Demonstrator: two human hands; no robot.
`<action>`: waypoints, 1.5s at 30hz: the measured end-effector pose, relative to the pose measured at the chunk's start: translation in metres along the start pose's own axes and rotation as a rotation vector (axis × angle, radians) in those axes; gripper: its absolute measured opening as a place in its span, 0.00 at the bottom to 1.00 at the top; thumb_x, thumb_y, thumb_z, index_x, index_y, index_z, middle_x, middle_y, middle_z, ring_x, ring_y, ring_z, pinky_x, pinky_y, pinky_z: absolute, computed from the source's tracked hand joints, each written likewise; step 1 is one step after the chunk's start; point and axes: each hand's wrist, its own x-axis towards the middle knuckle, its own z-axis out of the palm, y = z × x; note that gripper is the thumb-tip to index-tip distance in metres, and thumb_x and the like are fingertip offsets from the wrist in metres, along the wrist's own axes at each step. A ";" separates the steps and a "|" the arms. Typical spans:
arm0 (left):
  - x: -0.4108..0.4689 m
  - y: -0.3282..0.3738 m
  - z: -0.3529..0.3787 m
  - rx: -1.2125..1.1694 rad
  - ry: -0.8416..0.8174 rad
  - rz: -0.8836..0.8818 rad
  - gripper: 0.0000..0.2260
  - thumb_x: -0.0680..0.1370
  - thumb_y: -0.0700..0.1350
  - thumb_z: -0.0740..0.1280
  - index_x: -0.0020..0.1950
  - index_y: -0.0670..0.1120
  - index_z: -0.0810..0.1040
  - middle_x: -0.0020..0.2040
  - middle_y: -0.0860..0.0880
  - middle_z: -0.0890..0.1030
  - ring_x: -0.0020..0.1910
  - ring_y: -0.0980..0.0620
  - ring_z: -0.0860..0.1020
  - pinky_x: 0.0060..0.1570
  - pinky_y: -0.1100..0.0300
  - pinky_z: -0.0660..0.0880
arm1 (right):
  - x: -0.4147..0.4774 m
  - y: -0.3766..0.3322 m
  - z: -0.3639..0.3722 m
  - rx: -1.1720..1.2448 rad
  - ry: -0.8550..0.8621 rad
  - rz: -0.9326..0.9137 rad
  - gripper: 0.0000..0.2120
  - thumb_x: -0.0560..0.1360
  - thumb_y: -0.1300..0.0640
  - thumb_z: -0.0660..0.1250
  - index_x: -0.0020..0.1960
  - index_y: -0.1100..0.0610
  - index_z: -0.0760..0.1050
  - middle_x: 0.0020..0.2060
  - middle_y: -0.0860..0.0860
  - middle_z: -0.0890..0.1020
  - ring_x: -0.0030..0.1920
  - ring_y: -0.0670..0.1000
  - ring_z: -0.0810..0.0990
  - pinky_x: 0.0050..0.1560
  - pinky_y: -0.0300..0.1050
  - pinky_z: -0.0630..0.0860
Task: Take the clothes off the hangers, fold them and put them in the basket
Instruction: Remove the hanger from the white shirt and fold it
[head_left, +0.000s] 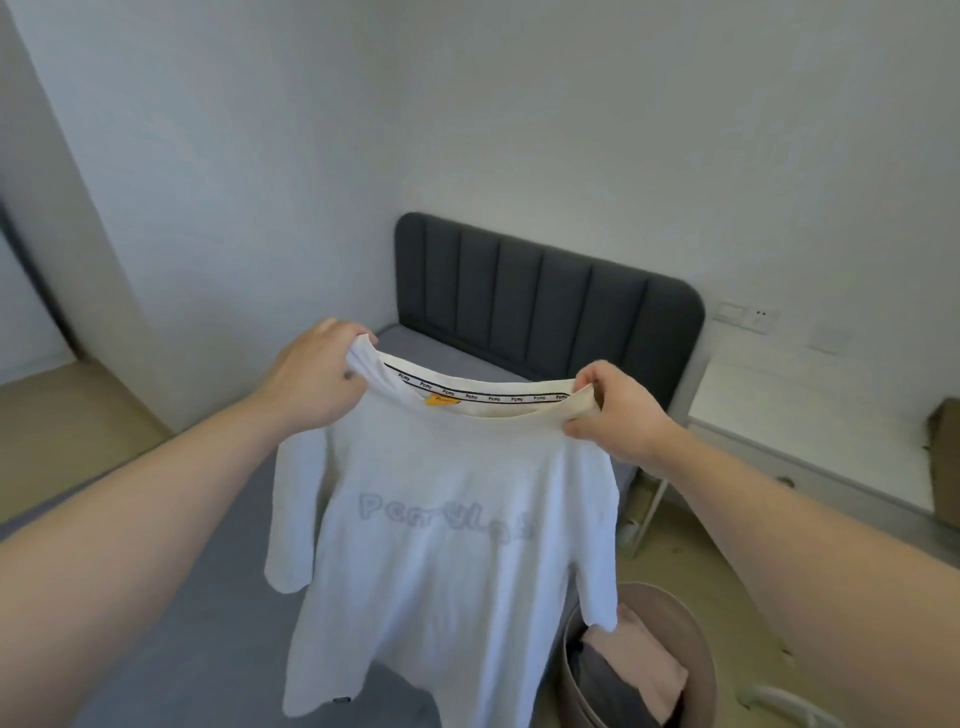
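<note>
A white T-shirt (441, 545) with pale grey lettering on its chest hangs in the air over the bed, held up by its shoulders. My left hand (317, 374) grips the left shoulder by the collar. My right hand (613, 410) pinches the right shoulder beside the neck opening. An orange label shows inside the collar. No hanger is visible in the shirt. The round beige basket (701, 644) stands on the floor at the lower right, with folded pink and grey clothes inside; the shirt's sleeve hangs in front of its left rim.
The bed (156, 623) with a grey sheet lies below the shirt, its dark padded headboard (545, 296) against the wall. A white bedside table (810, 431) stands at the right. A white object (789, 701) lies on the wooden floor near the basket.
</note>
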 end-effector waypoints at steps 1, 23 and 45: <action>-0.002 0.002 0.003 0.000 0.016 0.012 0.21 0.72 0.35 0.63 0.64 0.47 0.75 0.60 0.47 0.75 0.62 0.45 0.73 0.58 0.52 0.71 | -0.002 0.004 0.000 0.022 0.036 -0.005 0.20 0.69 0.59 0.76 0.54 0.48 0.70 0.43 0.50 0.80 0.44 0.51 0.81 0.41 0.49 0.81; -0.070 0.058 -0.003 0.008 0.058 -0.430 0.05 0.78 0.37 0.59 0.53 0.45 0.69 0.49 0.45 0.76 0.44 0.42 0.74 0.33 0.55 0.71 | -0.042 0.043 -0.056 -0.512 -0.008 -0.076 0.24 0.67 0.28 0.66 0.49 0.46 0.73 0.40 0.44 0.80 0.39 0.47 0.80 0.43 0.52 0.82; -0.083 0.019 0.002 0.358 -0.063 -0.184 0.07 0.75 0.34 0.65 0.43 0.44 0.71 0.43 0.47 0.68 0.48 0.38 0.75 0.41 0.54 0.67 | -0.027 0.062 -0.031 -0.431 0.123 0.240 0.03 0.77 0.60 0.60 0.45 0.56 0.72 0.39 0.53 0.77 0.38 0.54 0.78 0.36 0.45 0.75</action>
